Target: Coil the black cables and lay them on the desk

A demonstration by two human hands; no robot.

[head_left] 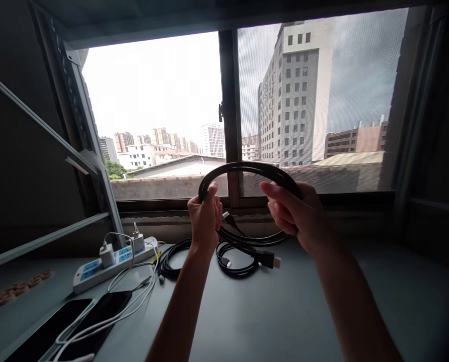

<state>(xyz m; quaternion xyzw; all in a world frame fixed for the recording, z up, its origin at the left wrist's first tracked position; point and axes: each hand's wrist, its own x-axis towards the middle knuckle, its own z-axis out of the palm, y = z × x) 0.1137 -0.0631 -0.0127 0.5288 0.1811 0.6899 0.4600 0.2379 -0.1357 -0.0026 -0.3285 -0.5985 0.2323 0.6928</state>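
Cable (243, 165) — black, smooth, coiled, strands bunched together

Hands (204, 216) bare; wrists (204, 247) bare; forearms (186, 304) bare, slim, tapering toward wrists.

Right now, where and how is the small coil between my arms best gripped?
Probably pinch the small coil by its near edge, from above on your side: it lies flat with that edge uncovered, while in view a black plug and the held cable crowd its right and far sides.
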